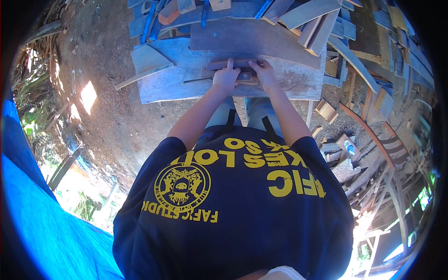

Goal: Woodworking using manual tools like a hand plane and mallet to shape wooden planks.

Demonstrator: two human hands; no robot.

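A short, narrow brown piece of wood (218, 64) lies crosswise in front of me at the workbench. My left hand (226, 79) grips it near the middle, with one finger stretched up across it. At its right end, my right hand (264, 74) is closed with thumb and fingertips on the wood. Just below the piece, between my hands, sits a small brown wooden block (247, 78), partly covered by my left hand. A thin dark rod-like tool (198, 80) points out to the left of that hand; its other end is hidden.
The wooden workbench (161, 91) carries a wide board (224, 37) and a flat offcut (149, 60) with a strip beside it. Planks (310, 14) are piled along the far side. Scrap wood (326, 111) and a curved wooden frame (373, 135) lie at right. Blue tarp (51, 233) hangs at lower left.
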